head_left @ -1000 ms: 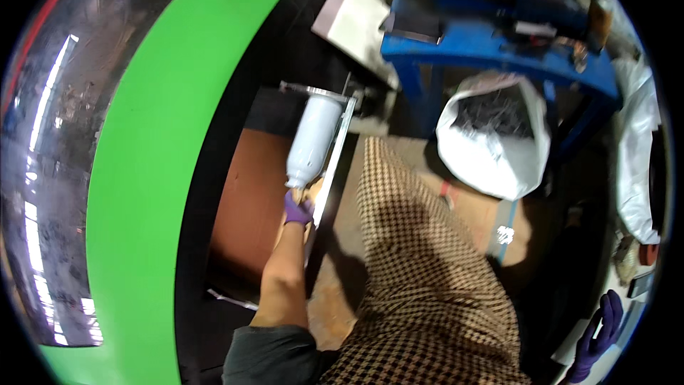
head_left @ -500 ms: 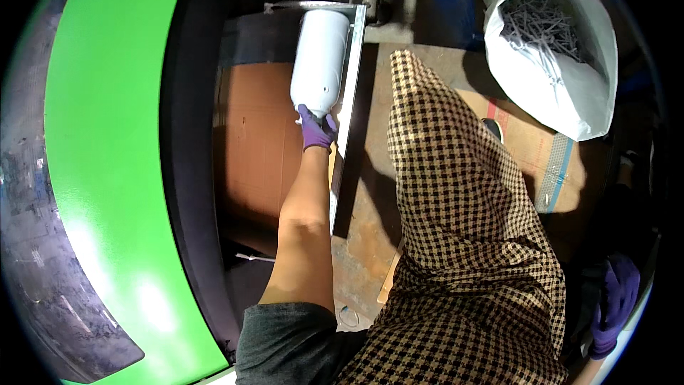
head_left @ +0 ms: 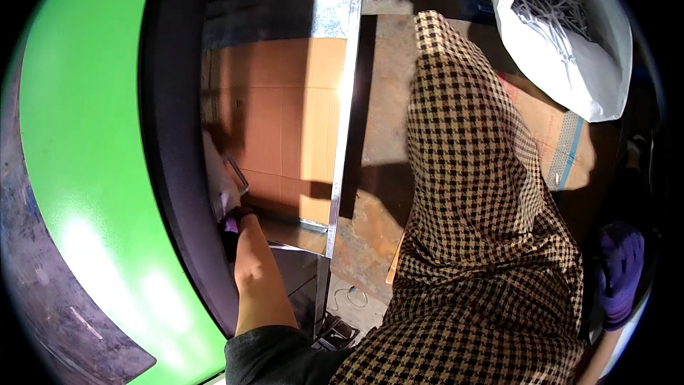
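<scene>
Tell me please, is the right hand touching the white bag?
Apart: the head view plainly shows a dark gap between the right hand and the white bag.

We have open room above the flat brown cardboard sheet (head_left: pixel 281 114), bounded on the right by a straight silvery metal rail (head_left: pixel 345 107). On the left, the thick black edge (head_left: pixel 178 150) of the glossy green curved panel (head_left: pixel 82 171) crowds our purple-gloved left hand (head_left: pixel 234 219) and the pale rounded container (head_left: pixel 219 175); a bent metal loop (head_left: pixel 240 173) juts beside them. Farther right, our tan-and-black checked cloth (head_left: pixel 474 171) blocks passage.
</scene>
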Available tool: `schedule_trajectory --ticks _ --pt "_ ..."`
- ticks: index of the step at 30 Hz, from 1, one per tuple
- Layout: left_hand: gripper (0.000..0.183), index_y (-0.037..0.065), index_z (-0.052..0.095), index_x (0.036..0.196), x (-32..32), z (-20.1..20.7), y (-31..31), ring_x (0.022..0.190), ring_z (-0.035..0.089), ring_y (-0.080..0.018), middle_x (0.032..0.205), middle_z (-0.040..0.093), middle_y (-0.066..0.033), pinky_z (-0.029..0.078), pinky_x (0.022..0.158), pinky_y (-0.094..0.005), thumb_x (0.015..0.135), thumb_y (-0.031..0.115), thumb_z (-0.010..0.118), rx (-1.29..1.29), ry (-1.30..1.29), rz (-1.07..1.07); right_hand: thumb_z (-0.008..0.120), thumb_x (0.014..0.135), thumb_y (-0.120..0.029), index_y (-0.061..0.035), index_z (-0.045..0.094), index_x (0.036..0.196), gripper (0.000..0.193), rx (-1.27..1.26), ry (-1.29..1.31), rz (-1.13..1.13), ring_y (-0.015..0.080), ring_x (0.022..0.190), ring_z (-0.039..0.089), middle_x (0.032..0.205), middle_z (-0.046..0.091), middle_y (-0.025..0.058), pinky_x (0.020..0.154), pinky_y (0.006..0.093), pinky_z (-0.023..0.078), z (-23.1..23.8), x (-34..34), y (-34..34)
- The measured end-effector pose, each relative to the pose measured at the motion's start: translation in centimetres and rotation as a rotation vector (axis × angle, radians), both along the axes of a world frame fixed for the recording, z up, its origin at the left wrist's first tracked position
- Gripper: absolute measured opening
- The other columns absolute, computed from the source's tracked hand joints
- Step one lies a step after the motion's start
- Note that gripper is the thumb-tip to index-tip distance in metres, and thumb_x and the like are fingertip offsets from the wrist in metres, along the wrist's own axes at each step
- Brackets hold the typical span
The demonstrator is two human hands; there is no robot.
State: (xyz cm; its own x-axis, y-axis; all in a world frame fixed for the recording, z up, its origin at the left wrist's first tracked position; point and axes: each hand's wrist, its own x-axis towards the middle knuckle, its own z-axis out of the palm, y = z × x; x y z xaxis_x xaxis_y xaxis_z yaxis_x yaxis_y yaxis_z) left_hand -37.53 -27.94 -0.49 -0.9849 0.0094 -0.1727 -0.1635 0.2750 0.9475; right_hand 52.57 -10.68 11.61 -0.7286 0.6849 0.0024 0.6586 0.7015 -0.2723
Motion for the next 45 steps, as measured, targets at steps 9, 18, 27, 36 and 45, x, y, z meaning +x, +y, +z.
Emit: schedule_trajectory --ticks 9,18,27,36,45 --pt "0.042 0.007 0.064 0.13 4.9 -3.7 -8.7 0.1 0.067 -0.0293 0.125 0.068 -0.0117 0.058 0.078 -0.0466 0.097 0.033 0.057 0.538 -0.297 0.432 0.065 0.095 -0.02 -0.0112 0.068 0.119 0.026 -0.075 0.013 0.012 0.03 0.104 0.067 0.12 0.067 0.0094 0.088 0.0441 0.051 -2.8 -1.5 0.6" --pt "0.044 0.007 0.067 0.128 2.6 -4.4 -9.3 0.104 0.068 -0.0353 0.127 0.068 -0.015 0.058 0.085 -0.054 0.093 0.033 0.061 1.038 -0.461 0.767 0.064 0.089 -0.014 -0.0033 0.066 0.12 0.033 -0.262 -0.043 -0.065 0.039 0.113 0.061 0.121 0.064 0.0167 0.1 0.0512 0.047 -4.8 -1.5 0.3" --pt "0.08 0.005 0.057 0.132 -0.7 -4.1 0.4 0.106 0.065 -0.0292 0.124 0.065 -0.0174 0.06 0.074 -0.043 0.086 0.069 0.062 0.6 -0.079 0.245 0.062 0.086 -0.01 0.0003 0.065 0.114 0.03 -0.326 -0.028 -0.056 0.0439 0.113 0.058 0.119 0.061 0.0196 0.101 0.053 0.046 -6.4 -2.4 -0.2" --pt "0.054 0.003 0.056 0.136 14.8 -4.0 14.5 0.108 0.065 -0.0343 0.125 0.067 -0.0164 0.06 0.083 -0.0455 0.099 0.042 0.06 0.733 -0.56 -0.787 0.065 0.083 -0.006 -0.0009 0.066 0.114 0.031 -0.288 0.107 -0.093 0.0425 0.111 0.059 0.116 0.061 0.018 0.1 0.0522 0.045 -6.3 -3.3 0.4" --pt "0.078 0.006 0.053 0.133 26.2 -1.9 15.9 0.064 0.06 -0.0328 0.105 0.065 -0.0164 0.05 0.049 -0.0373 0.091 0.071 0.042 0.618 -0.505 -0.608 0.069 0.083 -0.003 -0.0025 0.067 0.11 0.028 -0.193 0.233 -0.222 0.0391 0.104 0.061 0.109 0.064 0.0159 0.093 0.0486 0.047 -4.4 -2.8 -1.6"
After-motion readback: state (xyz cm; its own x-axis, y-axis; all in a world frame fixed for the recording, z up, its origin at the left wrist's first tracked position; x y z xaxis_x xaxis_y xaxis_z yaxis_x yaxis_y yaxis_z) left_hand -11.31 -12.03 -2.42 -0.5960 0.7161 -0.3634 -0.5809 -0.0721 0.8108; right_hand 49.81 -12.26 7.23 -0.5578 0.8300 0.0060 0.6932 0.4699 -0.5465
